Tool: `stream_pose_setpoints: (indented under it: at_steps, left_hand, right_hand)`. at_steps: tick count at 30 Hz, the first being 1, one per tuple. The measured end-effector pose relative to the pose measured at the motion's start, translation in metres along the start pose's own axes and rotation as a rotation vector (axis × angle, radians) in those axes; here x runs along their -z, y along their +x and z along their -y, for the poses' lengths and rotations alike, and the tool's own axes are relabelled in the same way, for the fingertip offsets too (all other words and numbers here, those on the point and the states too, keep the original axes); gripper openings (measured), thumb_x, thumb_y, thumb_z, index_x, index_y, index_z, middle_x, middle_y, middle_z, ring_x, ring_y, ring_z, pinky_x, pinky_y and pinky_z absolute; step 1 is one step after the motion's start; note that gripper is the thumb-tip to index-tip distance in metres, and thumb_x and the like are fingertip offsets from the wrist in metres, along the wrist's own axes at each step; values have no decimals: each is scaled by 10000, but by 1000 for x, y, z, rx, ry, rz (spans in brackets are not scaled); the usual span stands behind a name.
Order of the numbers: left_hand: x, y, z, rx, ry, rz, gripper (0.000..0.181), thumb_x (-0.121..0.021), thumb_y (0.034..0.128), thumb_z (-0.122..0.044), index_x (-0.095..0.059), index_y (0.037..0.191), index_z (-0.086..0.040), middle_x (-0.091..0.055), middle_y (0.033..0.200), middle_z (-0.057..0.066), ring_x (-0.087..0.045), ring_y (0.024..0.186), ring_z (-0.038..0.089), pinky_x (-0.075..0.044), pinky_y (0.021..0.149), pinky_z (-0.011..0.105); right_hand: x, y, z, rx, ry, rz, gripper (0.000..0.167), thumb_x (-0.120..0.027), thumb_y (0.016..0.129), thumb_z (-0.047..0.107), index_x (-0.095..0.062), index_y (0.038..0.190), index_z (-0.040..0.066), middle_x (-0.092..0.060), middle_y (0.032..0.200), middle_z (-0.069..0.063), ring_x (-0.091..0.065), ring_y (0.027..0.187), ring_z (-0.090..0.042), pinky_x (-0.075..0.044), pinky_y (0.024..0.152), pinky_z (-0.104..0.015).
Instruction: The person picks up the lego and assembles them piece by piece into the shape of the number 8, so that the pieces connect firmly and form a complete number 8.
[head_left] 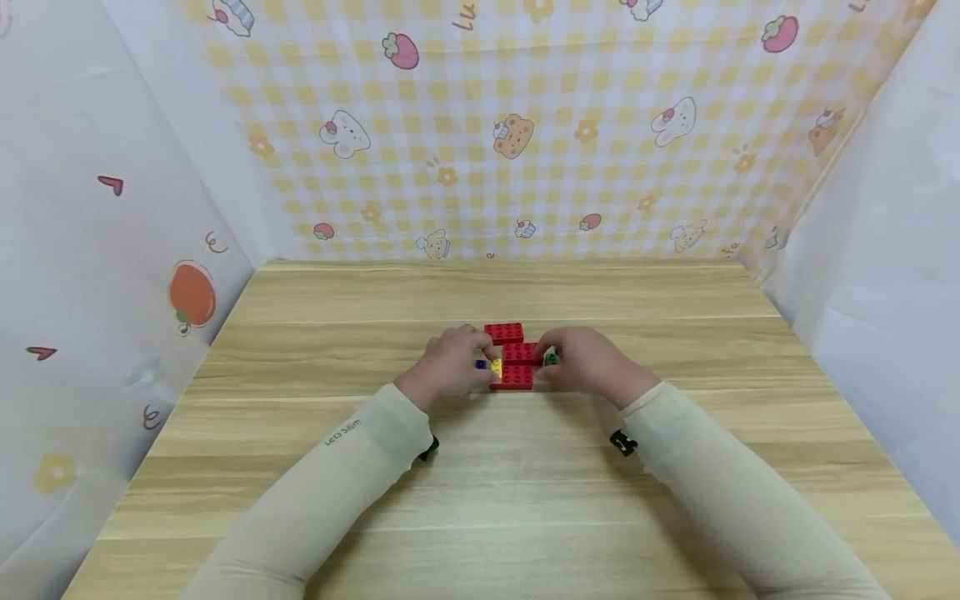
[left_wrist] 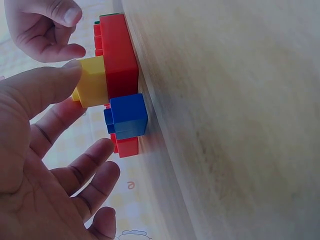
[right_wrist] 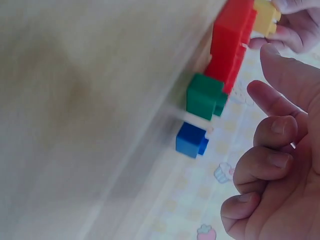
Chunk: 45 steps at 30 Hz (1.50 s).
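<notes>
My left hand (head_left: 452, 362) pinches a small yellow brick (left_wrist: 93, 82) between thumb and a finger, on top of the left end of the front red brick (head_left: 516, 378). A second red brick (head_left: 519, 353) lies directly behind that one. A small blue brick (left_wrist: 129, 117) stands close by to the left, not held. Near the right ends of the red bricks is my right hand (head_left: 588, 364), its thumb and forefinger apart and the other fingers loosely curled, holding nothing. Beside it stands a small green brick (right_wrist: 204, 96); another blue brick (right_wrist: 190, 140) stands past the green one.
A third red brick (head_left: 503, 332) lies farther back on the wooden table (head_left: 480, 500). A checked, patterned cloth (head_left: 465, 92) hangs behind the table, and pale cloths hang at its left and right sides.
</notes>
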<state>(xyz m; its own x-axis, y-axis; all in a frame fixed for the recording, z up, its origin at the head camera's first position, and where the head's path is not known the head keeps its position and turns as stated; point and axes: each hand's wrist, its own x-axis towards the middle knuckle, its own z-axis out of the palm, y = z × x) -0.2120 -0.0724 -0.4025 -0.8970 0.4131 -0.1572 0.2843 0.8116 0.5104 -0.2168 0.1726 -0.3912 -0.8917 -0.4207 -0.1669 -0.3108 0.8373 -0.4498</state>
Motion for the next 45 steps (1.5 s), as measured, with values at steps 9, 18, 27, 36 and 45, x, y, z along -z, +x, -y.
stream_pose_setpoints:
  at_steps: [9,18,27,36,45]
  left_hand:
    - [0,0,0,3,-5,-2,184,-789,960,-300,-704,1092,-204,-605,1391,46,-483,1360,336,-372,1093,532]
    - [0,-1,-2,12,-10,-3,171,-782,958,-289,-703,1087,-211,-603,1407,41,-476,1375,331,-368,1105,533]
    - [-1,-2,-2,14,-8,-8,177,-783,956,-296,-702,1088,-211,-604,1391,33,-478,1359,323,-375,1098,525]
    - [-1,-3,-3,7,-5,-15,176,-782,960,-294,-700,1086,-203,-607,1378,35,-489,1338,317,-381,1091,528]
    - [-2,-2,-1,10,-4,-12,178,-782,960,-306,-702,1087,-209,-608,1383,27,-485,1354,314,-381,1085,530]
  right_hand:
    - [16,-5,-11,-39,15,-32,335,-818,938,252,-746,1240,125,-608,836,-53,-522,746,-209,-439,653,-345]
    - [23,-4,-20,-88,20,-46,296,-792,960,248,-739,1226,131,-555,854,-65,-505,787,-230,-418,677,-349]
    - [27,-1,-28,-138,28,-48,289,-780,967,232,-737,1233,126,-573,906,-84,-521,829,-250,-445,712,-365]
    - [25,7,-38,-167,51,-52,290,-771,969,217,-730,1240,120,-578,919,-81,-520,832,-245,-451,713,-358]
    - [21,13,-42,-185,68,-50,300,-761,977,234,-726,1244,102,-572,872,-62,-512,790,-226,-446,698,-352]
